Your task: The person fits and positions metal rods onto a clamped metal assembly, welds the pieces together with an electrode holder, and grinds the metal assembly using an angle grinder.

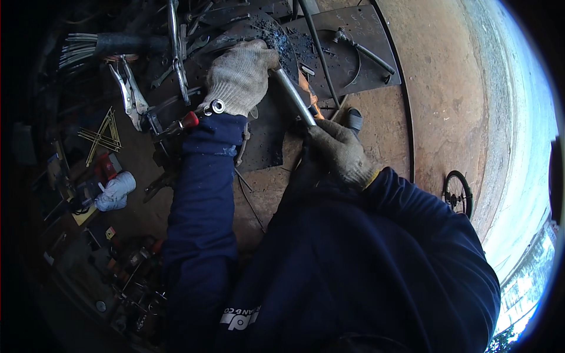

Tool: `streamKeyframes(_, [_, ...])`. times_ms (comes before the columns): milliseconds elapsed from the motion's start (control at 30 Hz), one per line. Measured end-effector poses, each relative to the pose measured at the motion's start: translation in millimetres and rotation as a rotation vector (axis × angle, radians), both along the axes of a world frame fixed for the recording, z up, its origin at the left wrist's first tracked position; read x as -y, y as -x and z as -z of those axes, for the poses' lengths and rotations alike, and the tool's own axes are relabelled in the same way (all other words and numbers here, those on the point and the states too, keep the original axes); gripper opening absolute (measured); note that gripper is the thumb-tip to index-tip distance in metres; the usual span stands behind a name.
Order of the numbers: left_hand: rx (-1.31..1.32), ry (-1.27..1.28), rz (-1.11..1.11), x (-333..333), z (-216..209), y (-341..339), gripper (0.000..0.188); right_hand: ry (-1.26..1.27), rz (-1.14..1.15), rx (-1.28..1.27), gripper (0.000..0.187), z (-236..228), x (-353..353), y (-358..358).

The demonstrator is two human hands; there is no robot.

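A straight silver metal pipe [293, 96] slants between my two hands, both in grey knit work gloves. My left hand [240, 75] is closed at its upper end, fingers mostly hidden from above. At the lower end, my right hand [343, 152] is wrapped round the pipe, thumb along it. Under them is a dark metal work surface [259, 141], with a heap of dark scraps and filings [273, 38] just beyond my left hand. A red-handled tool [187, 120] with a shiny round end lies by my left wrist. Something orange [313, 100] shows beside the pipe.
On the left are locking pliers [130, 97], a bundle of rods [79, 50] in a dark tube, crossed yellowish rods [103, 138] and a white cloth bundle [116, 192]. A dark metal plate [382, 79] bearing a hammer-like tool [371, 56] lies far right. A wheel [458, 193] stands at right.
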State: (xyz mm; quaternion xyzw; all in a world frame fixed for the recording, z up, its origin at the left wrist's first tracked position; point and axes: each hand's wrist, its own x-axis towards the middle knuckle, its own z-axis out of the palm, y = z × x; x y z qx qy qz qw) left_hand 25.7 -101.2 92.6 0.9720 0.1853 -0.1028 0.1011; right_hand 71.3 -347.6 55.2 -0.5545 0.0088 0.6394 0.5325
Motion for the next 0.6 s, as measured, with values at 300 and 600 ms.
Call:
streamKeyframes(300, [0.026, 0.006, 0.014, -1, 6, -3, 0.019, 0.052, 0.025, 0.006, 0.041, -18, -7, 19])
streamKeyframes(600, [-0.003, 0.005, 0.007, -1, -5, -14, 0.016, -0.035, 0.137, 0.028, 0.051, -1, -10, 34])
